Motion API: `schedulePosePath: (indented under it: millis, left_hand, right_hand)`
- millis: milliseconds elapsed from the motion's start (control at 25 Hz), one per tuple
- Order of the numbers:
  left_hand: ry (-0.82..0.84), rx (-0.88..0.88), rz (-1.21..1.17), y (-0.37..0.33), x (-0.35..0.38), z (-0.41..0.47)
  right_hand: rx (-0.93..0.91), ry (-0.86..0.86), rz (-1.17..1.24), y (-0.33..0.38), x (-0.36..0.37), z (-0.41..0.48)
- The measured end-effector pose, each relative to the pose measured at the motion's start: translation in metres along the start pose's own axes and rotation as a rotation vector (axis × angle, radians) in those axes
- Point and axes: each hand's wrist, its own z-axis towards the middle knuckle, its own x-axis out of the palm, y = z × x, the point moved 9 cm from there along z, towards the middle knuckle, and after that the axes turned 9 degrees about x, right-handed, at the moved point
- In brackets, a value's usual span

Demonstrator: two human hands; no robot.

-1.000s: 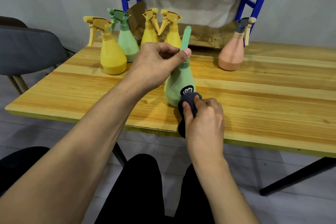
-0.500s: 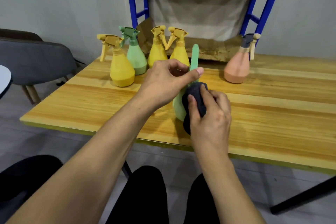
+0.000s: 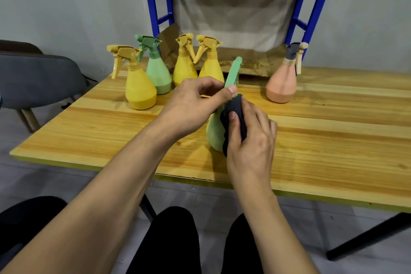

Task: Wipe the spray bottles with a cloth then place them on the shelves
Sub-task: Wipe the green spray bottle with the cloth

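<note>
**Left grip [image 3: 195,104] on bottle [image 3: 214,133], right grip [image 3: 251,140] on cloth [image 3: 235,113]**

The left grip curls round the green bottle's neck, thumb across the front. The right grip clamps the dark cloth against the bottle's near side, just below that thumb. The bottle is on the desk [image 3: 322,140], near its front edge.

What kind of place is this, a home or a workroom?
Probably a plain workroom or storeroom: a wooden table stands before a blue shelf rack and a bare grey wall.
</note>
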Motion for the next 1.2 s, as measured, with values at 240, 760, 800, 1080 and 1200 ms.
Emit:
schedulePosePath:
  millis: [240, 760, 800, 1080, 1200]
  left_hand:
    - [0.021, 0.011, -0.139, 0.007, 0.004, -0.003]
    - [0.02, 0.054, -0.182, 0.007, 0.013, -0.004]
    - [0.018, 0.059, -0.175, 0.008, 0.013, -0.004]
    - [-0.013, 0.08, -0.15, 0.013, 0.007, -0.002]
    - [-0.012, 0.093, -0.171, 0.011, 0.008, -0.002]
  right_hand:
    - [0.103, 0.078, 0.164, -0.014, 0.001, -0.009]
    - [0.074, 0.117, 0.176, -0.016, 0.002, 0.01]
    - [0.062, 0.127, 0.183, -0.014, 0.005, 0.012]
    - [0.201, 0.187, 0.118, -0.04, 0.007, -0.015]
    - [0.168, 0.175, 0.164, -0.027, 0.01, -0.003]
